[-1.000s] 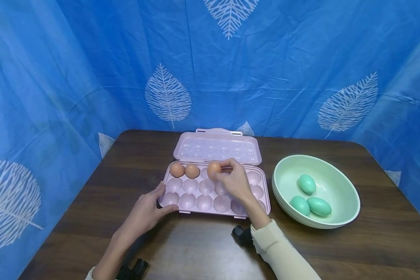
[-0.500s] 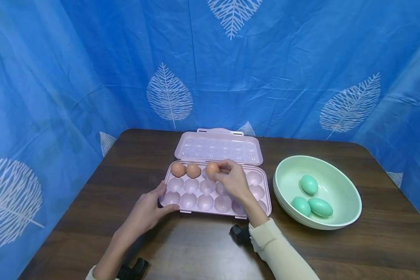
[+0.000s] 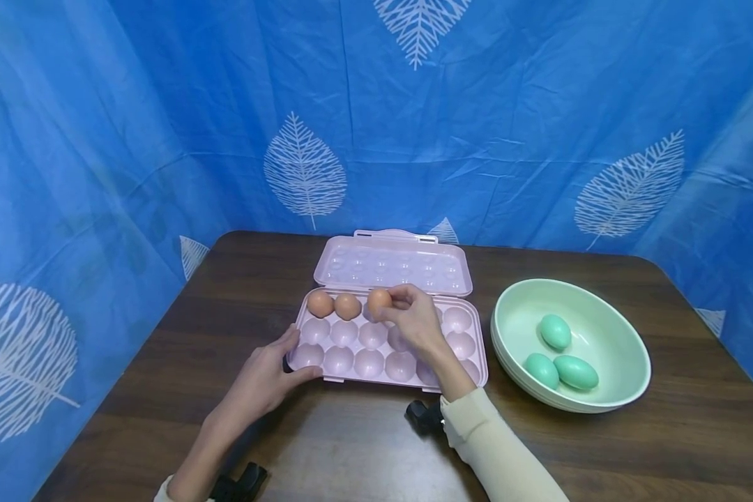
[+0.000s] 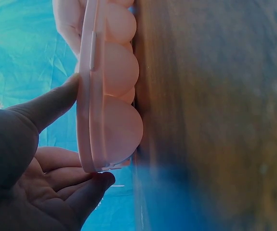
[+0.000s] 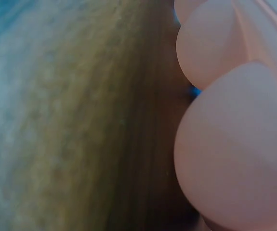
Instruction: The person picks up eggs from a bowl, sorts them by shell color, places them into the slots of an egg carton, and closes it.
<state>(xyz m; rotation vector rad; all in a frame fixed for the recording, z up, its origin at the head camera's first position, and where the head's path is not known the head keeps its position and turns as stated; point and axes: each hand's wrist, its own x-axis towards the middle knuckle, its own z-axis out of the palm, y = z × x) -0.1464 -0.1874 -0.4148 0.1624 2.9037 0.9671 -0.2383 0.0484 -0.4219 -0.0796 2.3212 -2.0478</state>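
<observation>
A pink plastic egg tray (image 3: 385,352) lies on the table with its lid folded back. Two brown eggs (image 3: 320,305) sit in the back row's left cups. My right hand (image 3: 417,324) pinches a third brown egg (image 3: 379,302) between thumb and fingers, at the back row's third cup; whether it touches the cup is hidden. At the tray's front left corner, my left hand (image 3: 263,373) grips the edge, thumb in front and fingers along the side. In the left wrist view, the left thumb (image 4: 56,98) presses the tray's rim. The right wrist view has only the undersides of tray cups (image 5: 234,149).
To the right of the tray stands a pale green bowl (image 3: 624,348) with three green eggs (image 3: 575,372) in it. The raised lid (image 3: 392,265) lies behind the tray. A blue leaf-patterned cloth (image 3: 508,104) hangs behind the brown wooden table (image 3: 364,446).
My right hand has shifted slightly left with the brown egg toward the third cup. The left hand keeps its grip on the tray. The head view has moved a little.
</observation>
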